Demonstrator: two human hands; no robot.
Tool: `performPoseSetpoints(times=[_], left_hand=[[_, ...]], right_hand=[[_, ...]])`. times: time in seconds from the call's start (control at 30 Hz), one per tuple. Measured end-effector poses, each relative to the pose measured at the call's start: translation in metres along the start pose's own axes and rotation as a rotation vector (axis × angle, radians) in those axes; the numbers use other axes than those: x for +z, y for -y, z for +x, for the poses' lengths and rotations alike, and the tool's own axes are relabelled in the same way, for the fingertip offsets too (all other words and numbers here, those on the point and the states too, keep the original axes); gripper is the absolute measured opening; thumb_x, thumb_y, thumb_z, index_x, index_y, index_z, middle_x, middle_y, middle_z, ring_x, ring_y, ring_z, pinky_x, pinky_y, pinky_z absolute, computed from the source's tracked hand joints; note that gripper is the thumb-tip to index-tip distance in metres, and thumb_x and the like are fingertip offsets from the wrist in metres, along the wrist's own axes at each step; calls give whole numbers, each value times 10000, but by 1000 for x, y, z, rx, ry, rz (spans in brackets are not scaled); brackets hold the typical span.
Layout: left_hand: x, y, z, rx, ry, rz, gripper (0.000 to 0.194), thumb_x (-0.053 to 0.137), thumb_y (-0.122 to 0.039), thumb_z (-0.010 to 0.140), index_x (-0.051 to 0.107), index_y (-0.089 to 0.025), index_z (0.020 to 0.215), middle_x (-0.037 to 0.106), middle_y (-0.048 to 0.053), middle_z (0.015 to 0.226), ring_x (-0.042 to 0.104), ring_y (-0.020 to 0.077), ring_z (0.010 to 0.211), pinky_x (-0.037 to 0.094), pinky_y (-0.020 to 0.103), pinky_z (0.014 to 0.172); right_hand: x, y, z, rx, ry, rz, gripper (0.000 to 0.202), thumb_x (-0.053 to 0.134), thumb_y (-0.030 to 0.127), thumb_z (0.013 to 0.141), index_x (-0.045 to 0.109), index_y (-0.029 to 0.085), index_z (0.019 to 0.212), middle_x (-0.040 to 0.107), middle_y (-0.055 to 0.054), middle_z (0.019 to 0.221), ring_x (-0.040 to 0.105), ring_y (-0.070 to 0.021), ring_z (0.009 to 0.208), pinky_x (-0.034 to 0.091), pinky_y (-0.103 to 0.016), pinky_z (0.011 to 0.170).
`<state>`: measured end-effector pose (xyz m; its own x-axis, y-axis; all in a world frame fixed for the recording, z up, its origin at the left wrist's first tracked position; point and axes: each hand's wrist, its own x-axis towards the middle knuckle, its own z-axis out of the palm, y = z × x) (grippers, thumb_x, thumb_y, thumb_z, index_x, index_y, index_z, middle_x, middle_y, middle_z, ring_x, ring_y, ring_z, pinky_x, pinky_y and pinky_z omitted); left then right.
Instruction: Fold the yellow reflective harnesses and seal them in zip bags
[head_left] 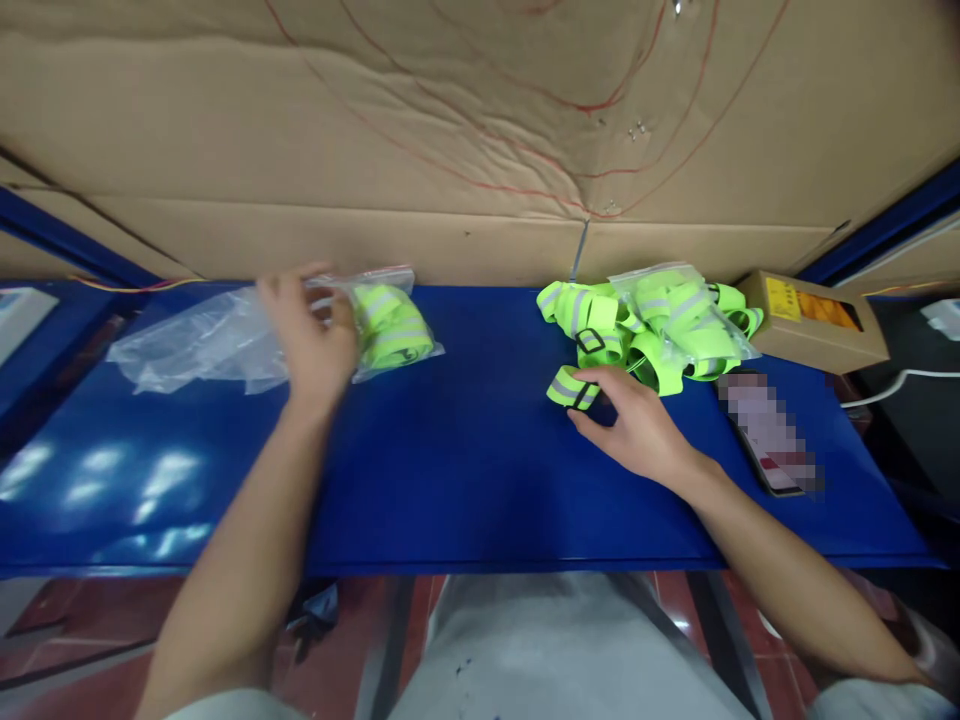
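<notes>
Right hand [637, 425] pinches a rolled strap [568, 386]; left hand [313, 335] is by the clear bags [199, 340]

Just right of the frame's centre, the right hand reaches in from the lower right, thumb and forefinger nearly together with the rolled strap between their tips; it is yellow-green with a pale grey stripe, and a black buckle [583, 396] shows at its right edge; the roll sits at the left of the hand in the frame, forefinger along its upper side, thumb at its lower side; whether it also rests on the blue table [450, 480] I cannot tell.

Close above it in the frame spreads a loose pile of straps [581, 305] in the same colours, with a filled bag [679, 305] lying on its right part.

Left of centre, the left hand is blurred, fingers bent and partly spread; it is over the right end of the clear bags and at the left edge of a bagged strap [397, 330], well apart from the rolled strap; I cannot tell whether it has hold of anything.

Toward the right edge stands a cardboard box [817, 340] with a yellow label; a phone [769, 435] lies below it in the frame, right of the right hand.
</notes>
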<state>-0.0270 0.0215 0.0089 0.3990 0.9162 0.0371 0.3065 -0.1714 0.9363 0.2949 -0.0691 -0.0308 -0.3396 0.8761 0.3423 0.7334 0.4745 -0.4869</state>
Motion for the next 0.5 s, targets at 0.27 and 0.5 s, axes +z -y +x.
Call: performPoseSetpoints(times=[0.27, 0.5], left_hand=[[92, 3, -27, -241, 241, -315, 602, 736, -620, 843, 664, -222, 1289, 736, 79, 1063, 690, 212, 987, 564, 332, 814], [116, 9, -35, -506, 472, -606, 791, 847, -298, 781, 506, -228, 1491, 707, 48, 1076, 691, 161, 952, 527, 266, 819]], right_hand=[[4, 39, -7, -370, 109, 248, 173, 601, 158, 977, 624, 191, 1146, 728, -93, 1095, 673, -207, 1054, 550, -357, 962], [31, 67, -26, -726, 334, 151, 144, 565, 201, 1015, 702, 189, 1057, 721, -28, 964, 630, -154, 866, 535, -285, 746]])
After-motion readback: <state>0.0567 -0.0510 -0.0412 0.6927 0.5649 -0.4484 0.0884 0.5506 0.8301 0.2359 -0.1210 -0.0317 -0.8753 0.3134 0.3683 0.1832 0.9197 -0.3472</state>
